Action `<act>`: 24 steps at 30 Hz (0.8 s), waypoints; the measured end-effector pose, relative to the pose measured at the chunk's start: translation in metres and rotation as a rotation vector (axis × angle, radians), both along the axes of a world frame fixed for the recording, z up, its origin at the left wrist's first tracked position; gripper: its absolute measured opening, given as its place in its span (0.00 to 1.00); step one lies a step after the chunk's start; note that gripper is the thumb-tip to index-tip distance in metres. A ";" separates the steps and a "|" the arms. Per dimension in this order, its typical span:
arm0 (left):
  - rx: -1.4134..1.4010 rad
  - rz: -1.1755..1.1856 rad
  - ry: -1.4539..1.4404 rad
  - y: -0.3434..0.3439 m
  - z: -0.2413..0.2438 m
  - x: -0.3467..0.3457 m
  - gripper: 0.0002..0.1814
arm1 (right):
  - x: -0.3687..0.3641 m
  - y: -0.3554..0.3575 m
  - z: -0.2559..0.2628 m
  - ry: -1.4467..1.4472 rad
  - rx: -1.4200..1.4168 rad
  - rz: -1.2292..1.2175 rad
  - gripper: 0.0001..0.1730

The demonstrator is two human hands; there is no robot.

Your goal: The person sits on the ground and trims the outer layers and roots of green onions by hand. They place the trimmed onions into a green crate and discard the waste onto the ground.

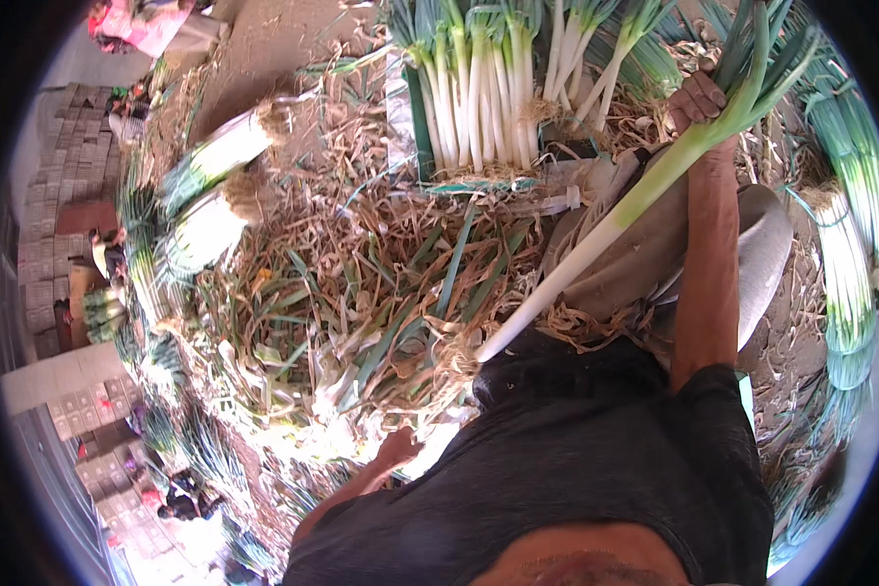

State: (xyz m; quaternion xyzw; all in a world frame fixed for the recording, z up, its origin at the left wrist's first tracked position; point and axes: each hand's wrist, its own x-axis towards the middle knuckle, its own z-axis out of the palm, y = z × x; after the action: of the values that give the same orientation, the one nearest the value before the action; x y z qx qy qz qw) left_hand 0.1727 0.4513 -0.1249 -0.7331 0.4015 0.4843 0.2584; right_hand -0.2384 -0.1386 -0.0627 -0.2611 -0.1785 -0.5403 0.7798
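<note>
My right hand is wrapped around the green upper part of a long green onion. Its white stalk slants down across my lap, and its roots reach the front of my dark shirt. Low on the left, my left hand hovers over or rests on a glaring bright patch; its fingers look bent, and whether they hold anything is unclear. Dry and green trimmed leaves lie heaped in front of me. Ahead, several green onions stand upright, roots down, in a green-edged holder.
Tied onion bundles lie at the left and the right. Loose onions lean beside the holder. My bent knee is at the right. Stacked boxes and other people are farther off at the left.
</note>
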 end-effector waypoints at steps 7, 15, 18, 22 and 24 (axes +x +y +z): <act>-0.196 -0.168 0.243 -0.177 0.048 -0.004 0.27 | 0.028 0.007 0.007 0.093 0.033 0.050 0.24; -0.800 -0.170 0.582 -0.304 0.079 -0.113 0.27 | 0.033 -0.010 0.013 0.138 -0.025 0.045 0.26; -0.783 -0.199 0.506 -0.300 0.063 -0.105 0.29 | 0.051 -0.025 0.040 0.165 -0.075 -0.044 0.25; -0.830 -0.091 0.469 -0.314 0.060 -0.099 0.33 | 0.098 -0.043 0.092 0.243 -0.078 0.062 0.27; -0.960 -0.017 0.368 -0.324 0.050 -0.090 0.34 | 0.160 -0.007 0.139 0.560 0.055 -0.181 0.27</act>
State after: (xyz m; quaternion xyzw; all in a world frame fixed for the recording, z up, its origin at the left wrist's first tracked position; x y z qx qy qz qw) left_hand 0.0828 0.1277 -0.0752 -0.6684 0.6234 0.3643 -0.1785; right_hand -0.0779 -0.1461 0.0761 -0.3937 0.0825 -0.5193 0.7540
